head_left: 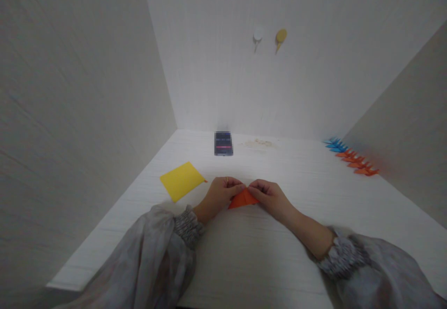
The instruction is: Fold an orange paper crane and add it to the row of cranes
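A folded piece of orange paper (243,199) is pinched between my two hands, low over the white table. My left hand (220,194) grips its upper left side, thumb on top, with a ring on one finger. My right hand (269,196) pinches the upper right side, fingers curled. The two thumbs nearly meet at the paper's top. The fingertips behind the paper are partly hidden. To the left of my left hand lies yellow paper (183,181), flat, with a tiny orange bit showing at its right corner.
A dark device with a blurred screen (223,143) stands near the back wall. Folded orange paper figures (356,162) and blue ones (335,144) line the right edge of the table (296,262). Two hooks, white (258,33) and yellow (281,36), are on the back wall. Side walls rise left and right.
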### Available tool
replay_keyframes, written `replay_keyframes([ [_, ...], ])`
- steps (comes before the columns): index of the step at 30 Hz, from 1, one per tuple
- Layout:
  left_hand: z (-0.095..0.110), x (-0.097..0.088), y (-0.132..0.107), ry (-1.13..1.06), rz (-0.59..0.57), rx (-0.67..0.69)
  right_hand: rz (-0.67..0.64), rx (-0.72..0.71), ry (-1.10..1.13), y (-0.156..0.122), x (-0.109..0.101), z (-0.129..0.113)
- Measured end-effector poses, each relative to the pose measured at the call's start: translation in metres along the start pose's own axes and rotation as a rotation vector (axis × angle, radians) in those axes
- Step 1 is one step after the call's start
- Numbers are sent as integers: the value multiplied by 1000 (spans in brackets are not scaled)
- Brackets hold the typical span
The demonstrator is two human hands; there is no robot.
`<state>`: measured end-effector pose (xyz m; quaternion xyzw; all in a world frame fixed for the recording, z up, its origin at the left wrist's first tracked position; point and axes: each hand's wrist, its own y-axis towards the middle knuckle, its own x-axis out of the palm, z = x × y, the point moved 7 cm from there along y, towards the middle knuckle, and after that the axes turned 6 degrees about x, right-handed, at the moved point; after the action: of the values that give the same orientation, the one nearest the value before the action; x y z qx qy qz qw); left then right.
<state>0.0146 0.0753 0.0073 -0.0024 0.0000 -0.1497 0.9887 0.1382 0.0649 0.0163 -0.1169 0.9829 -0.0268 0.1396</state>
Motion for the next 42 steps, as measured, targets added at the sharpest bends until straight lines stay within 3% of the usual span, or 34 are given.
replay_keyframes([
  [10, 3, -1, -2, -96, 50, -5, 29, -58, -104, -3, 1, -8],
  [16, 4, -13, 1, 45, 138, 57, -11, 12, -62, -1, 0, -4],
  [25, 2, -19, 3, 145, 168, 72, -151, 77, 210, 3, 2, 6],
  [42, 0, -18, 3, 139, 160, 69, -182, 210, 220, 4, 2, 14],
])
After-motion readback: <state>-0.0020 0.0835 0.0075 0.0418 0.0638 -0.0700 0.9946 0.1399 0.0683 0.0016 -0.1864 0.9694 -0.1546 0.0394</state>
